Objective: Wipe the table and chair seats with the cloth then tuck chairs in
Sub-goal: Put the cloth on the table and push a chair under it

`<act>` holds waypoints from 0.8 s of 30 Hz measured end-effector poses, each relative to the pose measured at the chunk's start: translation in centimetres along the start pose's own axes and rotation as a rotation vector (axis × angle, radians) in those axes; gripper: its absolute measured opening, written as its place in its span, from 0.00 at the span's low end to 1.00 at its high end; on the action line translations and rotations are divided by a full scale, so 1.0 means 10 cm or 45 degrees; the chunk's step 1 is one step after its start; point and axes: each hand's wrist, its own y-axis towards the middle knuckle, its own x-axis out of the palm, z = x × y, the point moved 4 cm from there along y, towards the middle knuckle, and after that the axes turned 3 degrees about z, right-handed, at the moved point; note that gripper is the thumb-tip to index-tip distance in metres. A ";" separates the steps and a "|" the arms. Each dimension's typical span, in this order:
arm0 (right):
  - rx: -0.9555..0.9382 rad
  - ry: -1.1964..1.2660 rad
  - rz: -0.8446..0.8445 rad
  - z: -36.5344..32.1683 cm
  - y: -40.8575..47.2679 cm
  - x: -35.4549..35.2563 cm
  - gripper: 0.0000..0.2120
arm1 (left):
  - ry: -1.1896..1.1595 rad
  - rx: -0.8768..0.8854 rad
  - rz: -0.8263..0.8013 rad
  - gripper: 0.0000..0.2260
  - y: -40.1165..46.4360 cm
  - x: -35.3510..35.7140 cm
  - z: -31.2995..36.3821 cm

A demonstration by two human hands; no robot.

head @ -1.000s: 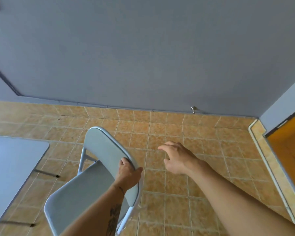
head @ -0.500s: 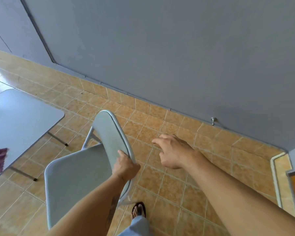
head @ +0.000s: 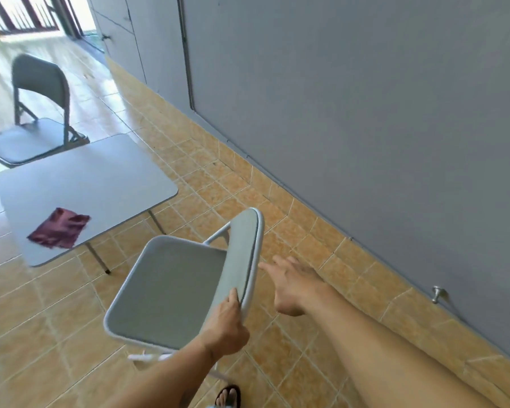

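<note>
At the far left a second grey folding chair (head: 39, 113) stood beyond the grey bench (head: 106, 172), partly behind its far corner, and a crumpled maroon cloth (head: 59, 228) lay on the bench near its near left edge, well apart from both hands. Right of the bench, on the tiled floor (head: 27, 334), the nearer chair (head: 171, 287) stood with its seat facing the bench, and the left hand (head: 226, 331) gripped the rim of its backrest. The right hand (head: 292, 285) hovered just beside the backrest, fingers spread wide and holding nothing, with a grey wall (head: 365, 113) behind it.
</note>
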 end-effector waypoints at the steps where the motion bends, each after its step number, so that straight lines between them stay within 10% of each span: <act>1: -0.039 -0.016 0.026 -0.03 0.09 -0.02 0.30 | 0.018 0.009 -0.029 0.39 0.01 -0.06 -0.04; 14: -0.358 -0.311 0.020 0.46 1.03 0.12 0.40 | 0.190 -0.213 0.102 0.38 0.03 -0.47 -0.16; 24: -0.446 -0.555 0.233 0.36 1.53 0.07 0.23 | 0.132 -0.283 0.178 0.30 0.06 -0.54 -0.29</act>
